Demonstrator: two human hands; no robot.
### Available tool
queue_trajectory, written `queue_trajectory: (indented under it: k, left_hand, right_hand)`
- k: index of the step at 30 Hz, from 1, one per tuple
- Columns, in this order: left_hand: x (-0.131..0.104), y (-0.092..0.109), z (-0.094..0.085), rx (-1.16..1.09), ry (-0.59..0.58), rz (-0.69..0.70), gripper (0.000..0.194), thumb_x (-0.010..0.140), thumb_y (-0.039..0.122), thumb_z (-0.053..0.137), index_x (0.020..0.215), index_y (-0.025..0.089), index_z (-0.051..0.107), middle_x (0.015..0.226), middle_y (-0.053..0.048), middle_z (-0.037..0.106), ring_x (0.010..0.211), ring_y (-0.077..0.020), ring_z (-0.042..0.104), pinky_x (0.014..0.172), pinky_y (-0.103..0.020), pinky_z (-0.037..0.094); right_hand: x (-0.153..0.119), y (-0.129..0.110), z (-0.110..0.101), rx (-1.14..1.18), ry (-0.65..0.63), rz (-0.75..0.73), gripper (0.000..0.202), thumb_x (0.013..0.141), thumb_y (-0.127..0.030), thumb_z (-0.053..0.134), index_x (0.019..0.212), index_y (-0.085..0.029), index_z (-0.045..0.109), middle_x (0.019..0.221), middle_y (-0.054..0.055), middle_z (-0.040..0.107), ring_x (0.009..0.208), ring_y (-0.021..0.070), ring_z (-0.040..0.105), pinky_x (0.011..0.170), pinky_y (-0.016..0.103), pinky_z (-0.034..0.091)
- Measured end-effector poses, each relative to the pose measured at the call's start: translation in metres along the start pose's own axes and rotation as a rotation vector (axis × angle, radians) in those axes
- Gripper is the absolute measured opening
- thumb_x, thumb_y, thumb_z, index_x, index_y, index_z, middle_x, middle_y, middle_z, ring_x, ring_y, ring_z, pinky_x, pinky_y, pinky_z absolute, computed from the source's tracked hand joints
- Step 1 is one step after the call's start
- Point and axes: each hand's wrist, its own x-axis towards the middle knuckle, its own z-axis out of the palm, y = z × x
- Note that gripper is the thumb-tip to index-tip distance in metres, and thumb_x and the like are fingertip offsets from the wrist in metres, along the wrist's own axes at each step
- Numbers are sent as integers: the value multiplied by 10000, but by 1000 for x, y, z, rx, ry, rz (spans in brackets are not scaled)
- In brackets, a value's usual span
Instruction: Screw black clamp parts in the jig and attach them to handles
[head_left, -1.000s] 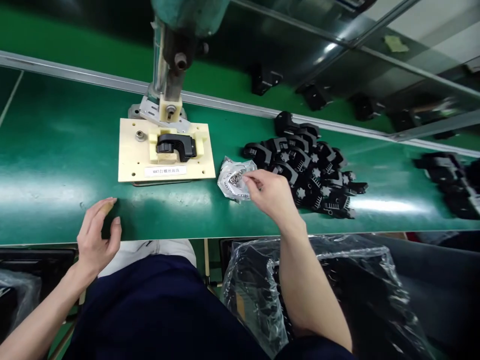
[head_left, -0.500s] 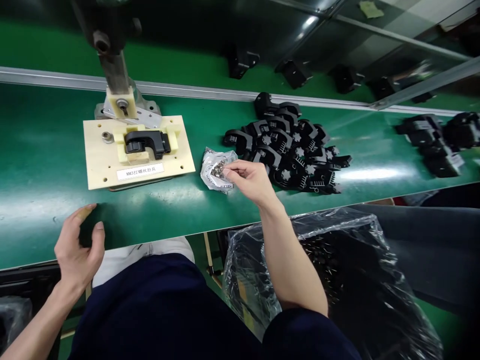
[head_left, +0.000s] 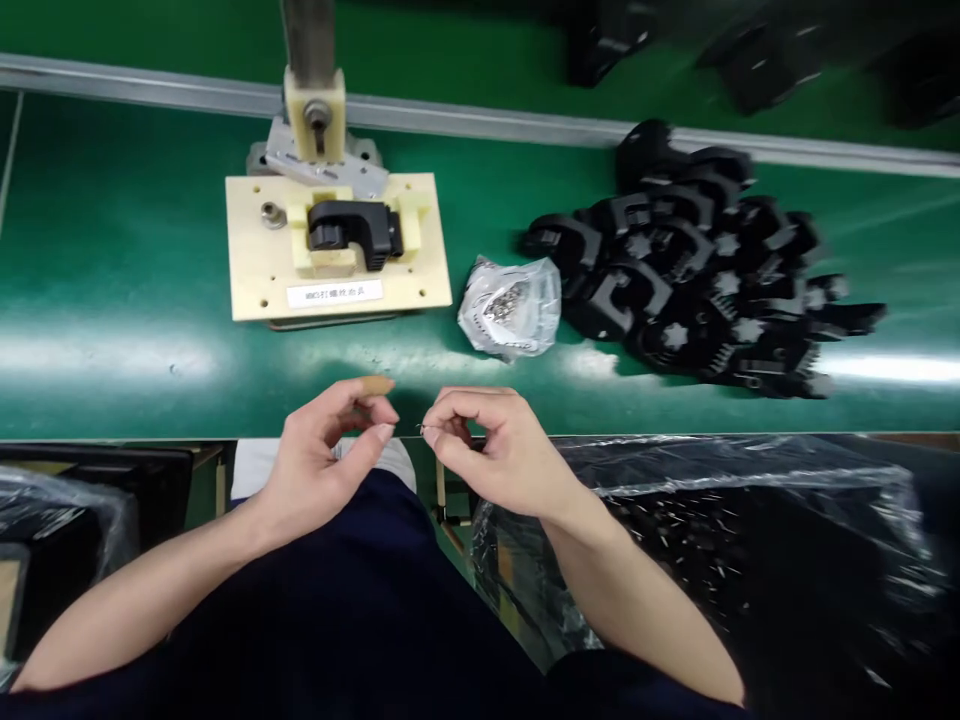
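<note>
My right hand [head_left: 499, 445] pinches a small screw [head_left: 421, 428] between thumb and fingertips, its thin end pointing left. Across a narrow gap is my left hand [head_left: 337, 440], fingers curled and thumb apart from the index finger, holding nothing; a tan cover wraps the index fingertip. Both hands are over the front edge of the green bench. Beyond them stands a clear plastic bag [head_left: 510, 310] of small metal screws. To its left, a cream fixture plate [head_left: 251, 270] with a Chinese label carries a black clamp-shaped part [head_left: 352, 225] in its nest.
A heap of black plastic parts [head_left: 675, 270], some with star-shaped knobs, lies right of the bag. A metal post [head_left: 311, 45] rises behind the fixture. Below the bench at right is a plastic-lined bin [head_left: 817, 480] of dark parts. More black parts [head_left: 765, 65] sit behind the rail.
My right hand has left the bag and come left and toward me with a screw. My left hand has moved right to meet it. The view has shifted.
</note>
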Motion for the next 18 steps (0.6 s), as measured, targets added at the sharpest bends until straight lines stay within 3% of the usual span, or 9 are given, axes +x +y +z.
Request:
queue_trajectory:
  k: [5,11,14,16,18]
  left_hand:
    - [-6,-4,-10,-8,-54,-56,272,810,122,602,1078,166,597,784,-17,620,717,-111,594,673,-233,527]
    - [-9,-2,-19,-96,-35,-132,279,786,112,611,1060,158,582,728,1,612,650,-96,581,613,-211,493]
    - [-10,-5,-20,-91,-12,-156,277,783,122,620,1055,154,581,717,6,606,638,-95,582,587,-199,488]
    - [-12,-9,-20,10,39,-62,289,799,120,610,1085,154,577,743,-1,613,672,-105,599,612,-212,512]
    - [-15,-13,-20,226,126,156,313,818,91,582,1124,159,572,801,-17,639,741,-124,627,675,-243,541]
  right_hand:
    - [9,-6,20,-92,-109,-93,151,692,-95,506,563,-162,548,527,-35,493,493,62,377,488,214,322]
    - [22,-2,28,123,-252,56,126,705,-169,512,591,-160,566,521,-34,506,478,65,411,473,204,337]
    - [25,2,33,174,-256,115,137,710,-204,524,585,-158,555,509,-36,486,477,64,401,469,201,335]
    - [25,3,38,142,-196,91,127,697,-192,517,581,-158,556,503,-38,477,467,61,382,457,201,320]
    - [24,4,44,60,-82,26,118,684,-169,504,579,-159,557,505,-37,478,467,62,378,458,205,315]
